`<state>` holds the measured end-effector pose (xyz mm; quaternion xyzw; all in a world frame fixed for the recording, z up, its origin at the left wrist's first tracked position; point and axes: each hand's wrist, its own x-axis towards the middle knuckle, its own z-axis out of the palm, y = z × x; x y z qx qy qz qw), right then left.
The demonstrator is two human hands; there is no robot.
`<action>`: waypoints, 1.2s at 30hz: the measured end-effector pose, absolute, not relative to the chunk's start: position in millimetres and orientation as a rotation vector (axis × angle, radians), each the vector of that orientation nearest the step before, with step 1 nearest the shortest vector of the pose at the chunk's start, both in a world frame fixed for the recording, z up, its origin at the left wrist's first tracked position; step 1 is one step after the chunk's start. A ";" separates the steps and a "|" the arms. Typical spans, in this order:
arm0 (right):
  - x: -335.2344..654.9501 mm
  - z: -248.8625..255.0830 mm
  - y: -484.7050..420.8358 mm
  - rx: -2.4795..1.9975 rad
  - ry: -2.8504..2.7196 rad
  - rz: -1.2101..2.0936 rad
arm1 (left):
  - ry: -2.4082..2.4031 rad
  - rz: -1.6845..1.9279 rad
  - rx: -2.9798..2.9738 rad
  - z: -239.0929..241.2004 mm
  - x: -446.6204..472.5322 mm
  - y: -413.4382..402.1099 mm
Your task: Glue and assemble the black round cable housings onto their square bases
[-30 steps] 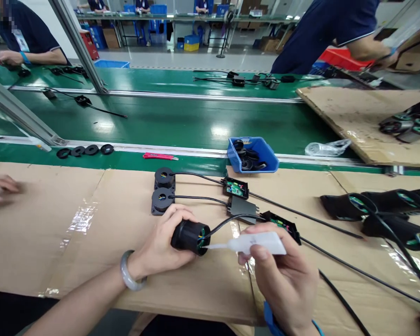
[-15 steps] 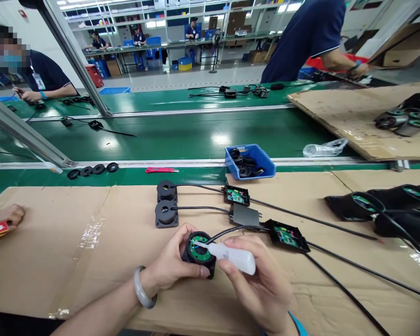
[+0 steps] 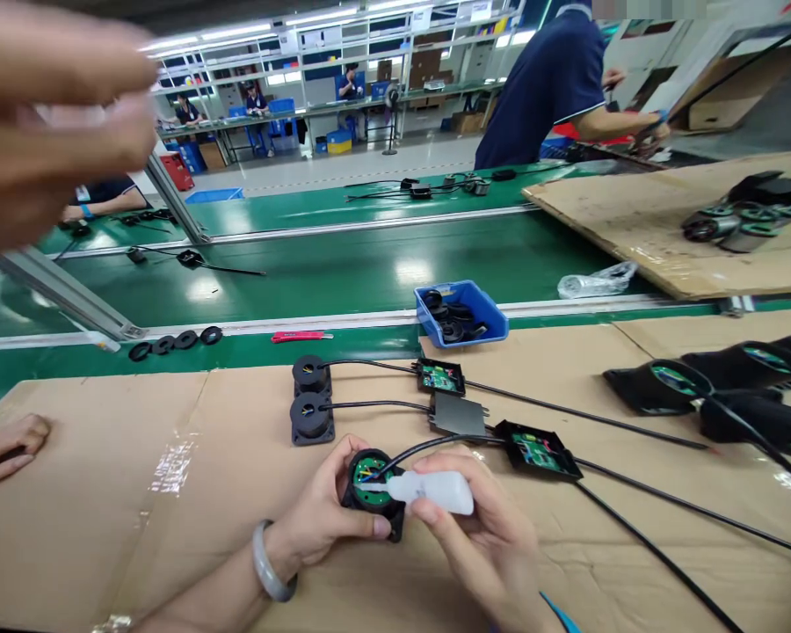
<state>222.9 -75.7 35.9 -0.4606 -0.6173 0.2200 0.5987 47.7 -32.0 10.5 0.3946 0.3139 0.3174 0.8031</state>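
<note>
My left hand [image 3: 322, 519] is closed around a round black housing [image 3: 395, 526] with a green circuit board [image 3: 367, 498] inside, tilted toward me. In my right hand [image 3: 481, 536] is a white squeeze bottle [image 3: 441, 492], gripped between thumb and fingers. Its thin nozzle points left into the housing, over the board. From the housing a black cable [image 3: 428, 442] runs right to an open black box [image 3: 540, 450] with a circuit board. Two similar round housings [image 3: 312, 416] stand behind, cabled to a second open box [image 3: 440, 376] and a grey plate-like box [image 3: 460, 413].
Cardboard [image 3: 85, 475] covers the bench. A blue bin [image 3: 494, 327] of black rings, a pink cutter [image 3: 300, 337] and several black rings [image 3: 185, 339] lie beyond. Black parts [image 3: 665, 387] are at right. Another person's hand [image 3: 13, 447] rests left; a blurred hand [image 3: 59, 123] fills the upper left.
The bottle's nozzle has moved lower and slightly left over the board. A blurred hand has come in at the upper left. The person's hand at left no longer shows the red-and-yellow item.
</note>
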 end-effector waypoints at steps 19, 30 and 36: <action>242.6 28.2 114.8 -1.405 -1.330 0.786 | 1.319 0.565 1.861 25.9 35.2 -41.4; 218.6 13.1 152.2 -1.872 -1.618 0.575 | 1.235 0.810 1.819 0.0 22.4 -49.4; 277.6 56.2 137.1 -2.026 -1.809 0.353 | 1.233 0.880 1.822 -2.0 23.8 -51.1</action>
